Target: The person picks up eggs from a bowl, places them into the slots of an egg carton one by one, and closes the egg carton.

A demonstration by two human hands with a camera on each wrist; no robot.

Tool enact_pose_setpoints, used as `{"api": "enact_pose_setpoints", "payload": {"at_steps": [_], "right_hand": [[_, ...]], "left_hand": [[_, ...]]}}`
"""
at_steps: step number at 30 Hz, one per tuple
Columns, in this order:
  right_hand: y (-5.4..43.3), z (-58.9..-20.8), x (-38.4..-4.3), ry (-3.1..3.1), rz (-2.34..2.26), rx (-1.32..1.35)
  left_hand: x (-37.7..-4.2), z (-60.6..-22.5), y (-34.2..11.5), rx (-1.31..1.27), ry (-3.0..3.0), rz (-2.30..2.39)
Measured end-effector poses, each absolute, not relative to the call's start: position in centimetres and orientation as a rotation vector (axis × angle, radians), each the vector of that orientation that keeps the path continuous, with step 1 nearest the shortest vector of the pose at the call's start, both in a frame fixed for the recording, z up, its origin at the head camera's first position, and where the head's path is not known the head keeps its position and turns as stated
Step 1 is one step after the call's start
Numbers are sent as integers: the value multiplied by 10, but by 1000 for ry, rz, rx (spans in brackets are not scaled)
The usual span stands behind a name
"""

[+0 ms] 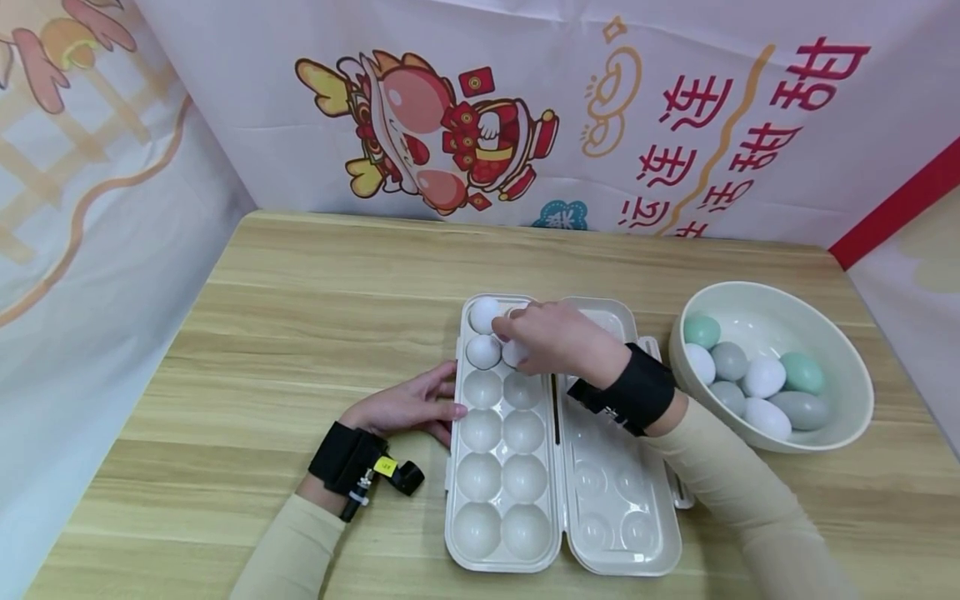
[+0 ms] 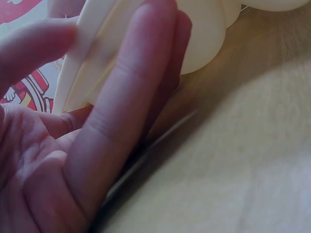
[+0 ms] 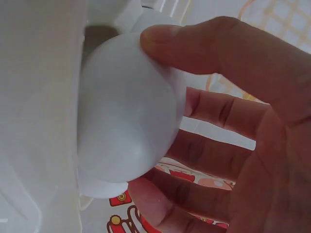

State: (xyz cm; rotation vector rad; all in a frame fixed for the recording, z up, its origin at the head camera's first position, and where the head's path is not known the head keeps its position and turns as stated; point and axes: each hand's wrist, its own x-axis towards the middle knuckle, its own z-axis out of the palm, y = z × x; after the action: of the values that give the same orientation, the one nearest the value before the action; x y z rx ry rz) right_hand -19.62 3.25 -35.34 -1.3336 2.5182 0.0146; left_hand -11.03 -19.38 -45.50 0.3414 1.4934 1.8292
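A long white egg box [image 1: 502, 454] lies opened flat on the table, its lid [image 1: 622, 533] folded out to the right. My right hand [image 1: 558, 337] holds a white egg [image 3: 129, 107] at the second right-hand cup from the far end, thumb on one side and fingers around the other. Behind that egg, another white egg [image 3: 104, 189] peeks out. Two white eggs, a far one [image 1: 484, 315] and a nearer one [image 1: 483, 352], sit in the left row. My left hand [image 1: 405, 404] grips the box's left rim [image 2: 77, 63] between thumb and fingers.
To the right of the box stands a cream bowl [image 1: 772, 292] with several white, grey and green eggs, such as a green one [image 1: 802, 372]. A printed cloth [image 1: 247, 100] hangs behind the wooden table [image 1: 300, 292] and along its left side.
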Motion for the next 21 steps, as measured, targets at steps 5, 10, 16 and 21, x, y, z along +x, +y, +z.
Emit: {"api": "enact_pose_setpoints", "payload": {"at_steps": [5,10,16,21], "right_hand": [[30,-358,-193,2555,109,-1358],[29,-365,-190,2608,186,-1439],[28,-371,-188,2665,216,-1496],[27,-372,-187,2675,215,-1503]], "left_hand": [[-110,-455,-194,336,1494,1827],[-110,-455,-194,335,1490,1826],[-111,-455,-193,342,1490,1824],[-111,-455,-193,344,1496,1822]]}}
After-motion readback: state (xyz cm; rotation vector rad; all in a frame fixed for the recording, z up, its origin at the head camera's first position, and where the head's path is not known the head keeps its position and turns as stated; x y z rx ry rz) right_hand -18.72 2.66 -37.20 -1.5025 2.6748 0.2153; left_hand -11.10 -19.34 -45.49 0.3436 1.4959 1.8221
